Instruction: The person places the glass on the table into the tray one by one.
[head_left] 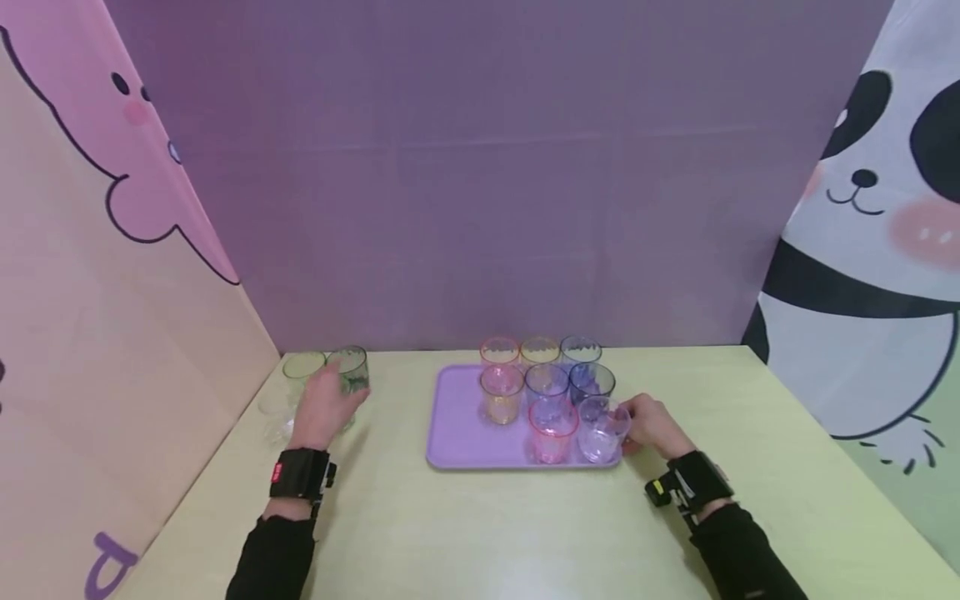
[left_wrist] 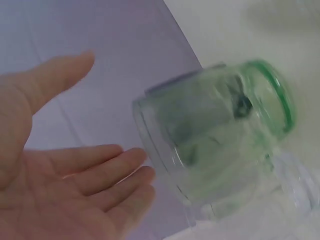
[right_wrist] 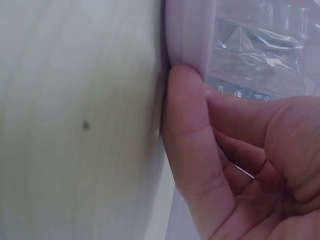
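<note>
My left hand [head_left: 326, 407] reaches to the back left of the table, beside a dark green glass [head_left: 356, 371]. Its thumb and fingers are spread, as the left wrist view shows, and its fingertips [left_wrist: 136, 156] come near the base of a green-rimmed glass [left_wrist: 210, 130]. A light green glass [head_left: 303, 364] stands just left of it. At the tray's right side, my right hand [head_left: 654, 425] pinches the rim of the purple tray [head_left: 457, 429] between thumb and index finger. Close to that hand stands a clear lilac glass [head_left: 604, 433].
Several coloured glasses stand crowded on the tray's right part, among them a pink glass [head_left: 552, 437] and a dark blue glass [head_left: 592, 383]. Clear glasses [head_left: 276, 421] stand left of my left hand. A purple backdrop [head_left: 480, 183] closes off the table's far edge.
</note>
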